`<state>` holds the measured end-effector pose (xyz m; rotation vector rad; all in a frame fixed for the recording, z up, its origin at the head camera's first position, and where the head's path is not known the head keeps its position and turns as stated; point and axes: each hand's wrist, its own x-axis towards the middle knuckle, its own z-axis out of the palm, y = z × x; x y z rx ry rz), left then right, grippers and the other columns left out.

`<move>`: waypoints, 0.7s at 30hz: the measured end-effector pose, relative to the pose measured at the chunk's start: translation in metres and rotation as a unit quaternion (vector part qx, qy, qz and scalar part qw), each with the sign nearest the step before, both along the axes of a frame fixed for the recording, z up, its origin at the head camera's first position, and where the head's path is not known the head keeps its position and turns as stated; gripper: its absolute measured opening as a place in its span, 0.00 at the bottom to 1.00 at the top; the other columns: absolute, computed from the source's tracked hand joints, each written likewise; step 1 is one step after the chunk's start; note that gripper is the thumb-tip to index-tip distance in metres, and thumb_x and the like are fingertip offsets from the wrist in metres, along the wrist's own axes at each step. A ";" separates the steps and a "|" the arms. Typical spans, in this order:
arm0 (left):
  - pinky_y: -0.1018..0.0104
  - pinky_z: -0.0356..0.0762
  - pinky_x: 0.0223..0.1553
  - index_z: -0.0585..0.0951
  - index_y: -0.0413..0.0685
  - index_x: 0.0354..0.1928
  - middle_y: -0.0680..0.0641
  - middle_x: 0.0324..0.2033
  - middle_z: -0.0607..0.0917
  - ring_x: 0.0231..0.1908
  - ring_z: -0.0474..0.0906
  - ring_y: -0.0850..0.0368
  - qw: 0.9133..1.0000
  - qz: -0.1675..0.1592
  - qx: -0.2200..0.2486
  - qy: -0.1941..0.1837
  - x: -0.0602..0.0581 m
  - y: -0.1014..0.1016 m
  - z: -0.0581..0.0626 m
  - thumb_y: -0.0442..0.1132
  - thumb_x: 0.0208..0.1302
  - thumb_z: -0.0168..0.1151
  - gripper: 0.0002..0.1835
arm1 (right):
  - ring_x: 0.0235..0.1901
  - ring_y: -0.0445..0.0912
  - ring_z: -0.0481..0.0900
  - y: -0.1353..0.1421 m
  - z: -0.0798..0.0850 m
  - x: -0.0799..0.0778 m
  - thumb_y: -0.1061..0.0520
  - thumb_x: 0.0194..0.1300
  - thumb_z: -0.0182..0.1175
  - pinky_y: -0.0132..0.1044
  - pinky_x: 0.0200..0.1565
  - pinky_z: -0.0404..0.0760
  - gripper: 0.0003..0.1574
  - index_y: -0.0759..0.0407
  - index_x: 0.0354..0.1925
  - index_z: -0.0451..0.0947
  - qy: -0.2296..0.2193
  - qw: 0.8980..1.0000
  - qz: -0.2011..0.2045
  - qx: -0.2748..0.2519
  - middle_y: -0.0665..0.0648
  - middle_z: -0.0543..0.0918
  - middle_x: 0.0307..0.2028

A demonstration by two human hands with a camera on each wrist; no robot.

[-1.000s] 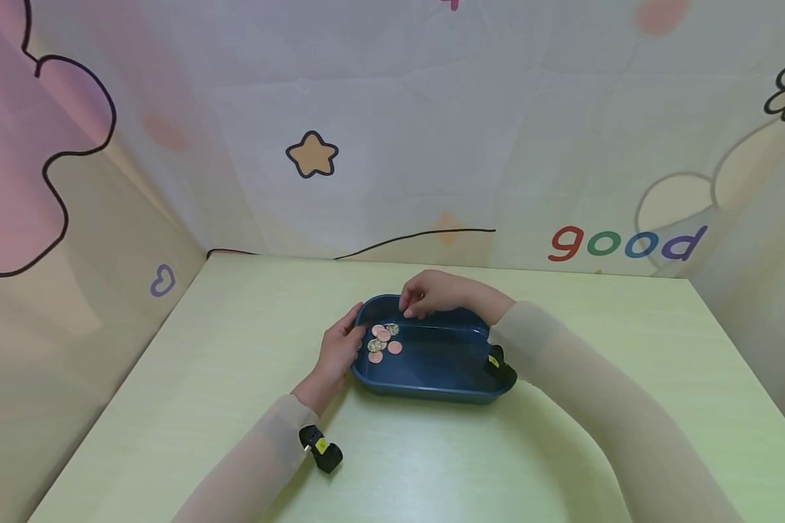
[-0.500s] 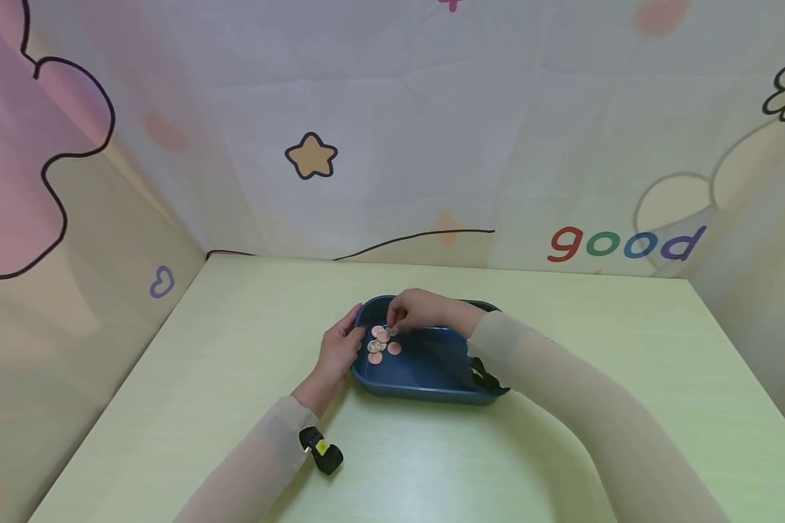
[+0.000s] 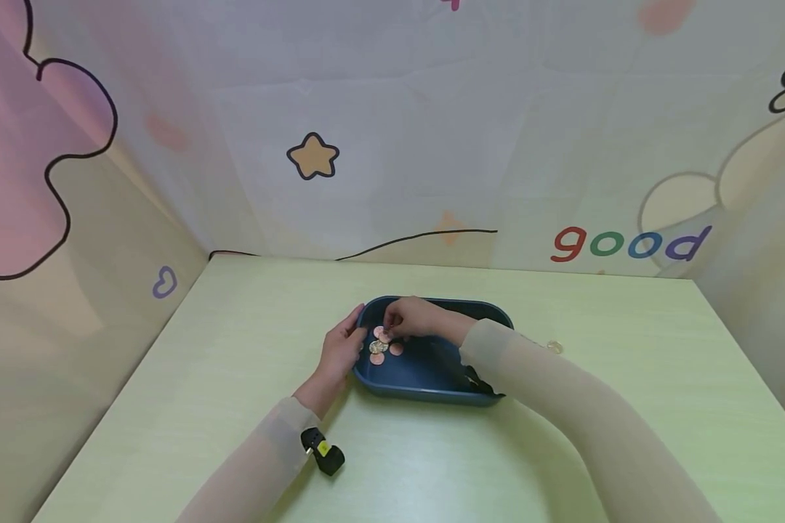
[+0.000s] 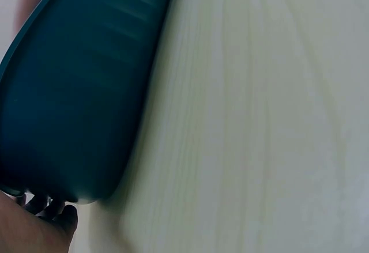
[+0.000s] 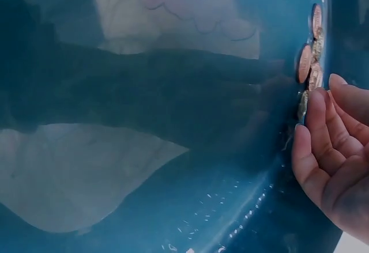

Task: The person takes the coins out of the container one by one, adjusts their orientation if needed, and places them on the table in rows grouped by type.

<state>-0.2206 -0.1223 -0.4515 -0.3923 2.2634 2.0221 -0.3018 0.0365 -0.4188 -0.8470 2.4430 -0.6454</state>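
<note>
My left hand (image 3: pixel 341 346) grips the left end of a dark blue tray (image 3: pixel 425 395), thumb over the rim and fingers against the outer wall. Copper and gold coins (image 3: pixel 377 348) lie bunched at the tray's left side. Above them my right hand (image 3: pixel 413 317) reaches in with curled fingers. In the right wrist view, the right thumb and index finger (image 5: pixel 318 112) nearly meet at a coin in the row. A gold coin (image 5: pixel 303 105) shows right beside the index finger. The fingers partly cover the coins.
A gold coin (image 3: pixel 554 347) lies on the pale table (image 3: pixel 405 465) right of the tray, beside the right sleeve (image 3: pixel 549 378). Black wrist cameras sit on both sleeves. A printed cloth (image 3: pixel 392 145) hangs behind the table.
My right hand has moved left and down from the tray's far wall to the coins. The gold coin on the table shows as the right sleeve shifts left. The left hand stays put.
</note>
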 end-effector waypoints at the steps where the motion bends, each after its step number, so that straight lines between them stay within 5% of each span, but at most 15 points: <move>1: 0.73 0.61 0.24 0.67 0.58 0.73 0.45 0.65 0.77 0.21 0.61 0.63 1.000 0.001 0.002 0.000 0.000 0.000 0.000 0.35 0.69 0.48 0.29 | 0.25 0.41 0.80 0.000 -0.001 0.000 0.59 0.67 0.61 0.30 0.33 0.81 0.10 0.63 0.44 0.81 -0.003 1.000 -0.002 0.000 0.58 0.86 0.34; 7: 0.74 0.60 0.22 0.68 0.56 0.72 0.44 0.44 0.80 0.20 0.60 0.64 1.000 0.007 0.004 0.007 0.001 0.001 0.000 0.34 0.69 0.48 0.29 | 0.26 0.42 0.79 -0.002 -0.008 0.000 0.59 0.67 0.62 0.30 0.32 0.80 0.14 0.64 0.48 0.80 -0.008 1.000 -0.007 -0.001 0.57 0.84 0.32; 15: 0.74 0.60 0.23 0.68 0.58 0.72 0.43 0.56 0.80 0.20 0.60 0.64 1.000 0.003 0.005 0.004 0.000 0.000 0.000 0.35 0.70 0.48 0.29 | 0.27 0.41 0.77 -0.007 -0.010 0.002 0.59 0.66 0.63 0.29 0.33 0.78 0.12 0.63 0.47 0.80 0.010 1.000 -0.016 0.014 0.56 0.84 0.32; 21: 0.74 0.59 0.22 0.68 0.57 0.72 0.43 0.47 0.80 0.19 0.60 0.65 1.000 0.002 0.007 0.008 -0.001 -0.001 -0.002 0.34 0.70 0.48 0.29 | 0.26 0.41 0.78 -0.007 -0.007 0.004 0.60 0.64 0.64 0.29 0.31 0.77 0.07 0.63 0.39 0.81 0.012 1.000 -0.020 0.017 0.56 0.84 0.28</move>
